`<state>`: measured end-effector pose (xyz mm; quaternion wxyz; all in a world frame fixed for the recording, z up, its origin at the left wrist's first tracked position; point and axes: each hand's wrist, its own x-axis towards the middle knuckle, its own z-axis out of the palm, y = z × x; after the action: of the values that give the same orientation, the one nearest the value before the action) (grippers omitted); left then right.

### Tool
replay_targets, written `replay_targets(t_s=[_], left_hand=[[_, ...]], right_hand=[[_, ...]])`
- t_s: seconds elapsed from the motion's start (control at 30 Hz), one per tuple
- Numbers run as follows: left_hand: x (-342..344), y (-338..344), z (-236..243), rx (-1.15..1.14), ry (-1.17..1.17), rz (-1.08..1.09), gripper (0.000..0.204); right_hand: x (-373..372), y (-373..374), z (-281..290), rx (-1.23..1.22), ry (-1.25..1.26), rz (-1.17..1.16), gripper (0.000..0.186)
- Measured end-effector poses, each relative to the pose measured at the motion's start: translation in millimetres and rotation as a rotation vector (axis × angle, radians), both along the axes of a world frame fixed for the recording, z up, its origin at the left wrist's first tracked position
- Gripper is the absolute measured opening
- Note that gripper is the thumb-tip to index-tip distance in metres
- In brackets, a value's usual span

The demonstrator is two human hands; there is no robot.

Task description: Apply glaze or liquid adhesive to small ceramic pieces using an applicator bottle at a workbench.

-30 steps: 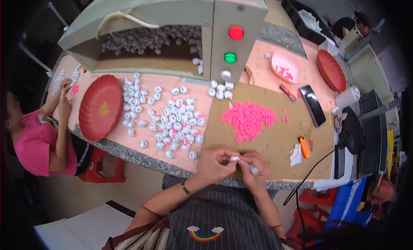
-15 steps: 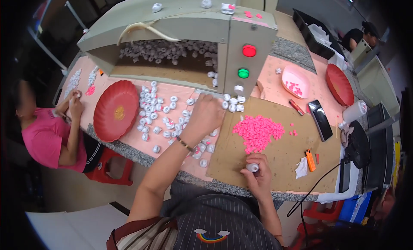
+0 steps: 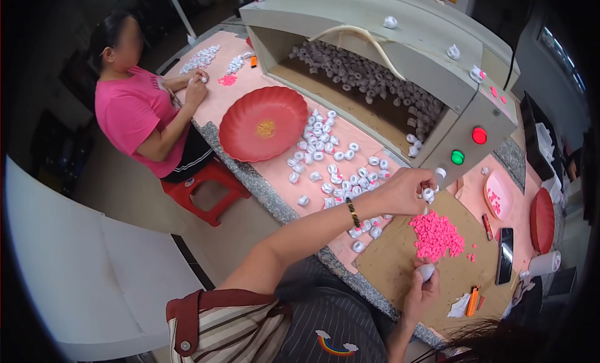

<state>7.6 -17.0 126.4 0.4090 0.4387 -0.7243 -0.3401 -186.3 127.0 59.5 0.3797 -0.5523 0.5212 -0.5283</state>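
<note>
My left hand [image 3: 405, 192], a beaded bracelet at its wrist, reaches over the brown board. Its fingers are closed around a small white ring-shaped piece [image 3: 427, 195]; what touches it behind the fingers is partly hidden. My right hand [image 3: 422, 289] grips a smooth white rounded piece [image 3: 426, 272] at the board's near side. Between the hands lies a heap of small pink pieces [image 3: 435, 235]. Many small white ring-like pieces [image 3: 326, 145], some with pink on them, are scattered on the pink cloth left of the board [image 3: 387, 263].
A grey metal box [image 3: 356, 16] with red and green buttons stands behind, white pieces inside. A red fluted bowl [image 3: 240, 129] is at left, near a seated co-worker [image 3: 134, 107]. At right are a phone [image 3: 505, 257], a pink tray [image 3: 507, 188] and an orange lighter [image 3: 472, 302].
The view has swung left, so the table appears farther right. My left hand has shifted toward the pink heap, fingers closing on a white piece. My right hand still holds its piece, now turned.
</note>
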Motion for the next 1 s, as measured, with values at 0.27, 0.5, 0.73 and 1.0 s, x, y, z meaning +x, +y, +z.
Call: replay_targets(t_s=[0.27, 0.5, 0.73, 1.0], left_hand=[[-15.6, 92.8, -35.6, 0.477, 0.781, -0.394, 0.024], [-31.3, 131.4, -67.0, 0.959, 0.998, -0.361, 0.023], [-33.3, 129.6, -74.4, 0.791, 0.955, -0.242, 0.022], [-35.3, 137.0, -73.4, 0.705, 0.852, -0.182, 0.024]], right_hand=[[-15.3, 29.8, 1.9, 0.061, -0.305, -0.010, 0.031], [-21.4, 36.8, 30.2, -0.040, -0.110, -0.236, 0.018], [-22.5, 39.1, 38.0, -0.322, 0.242, -0.151, 0.031], [-20.4, 43.0, 44.2, -0.376, 0.338, -0.112, 0.028]])
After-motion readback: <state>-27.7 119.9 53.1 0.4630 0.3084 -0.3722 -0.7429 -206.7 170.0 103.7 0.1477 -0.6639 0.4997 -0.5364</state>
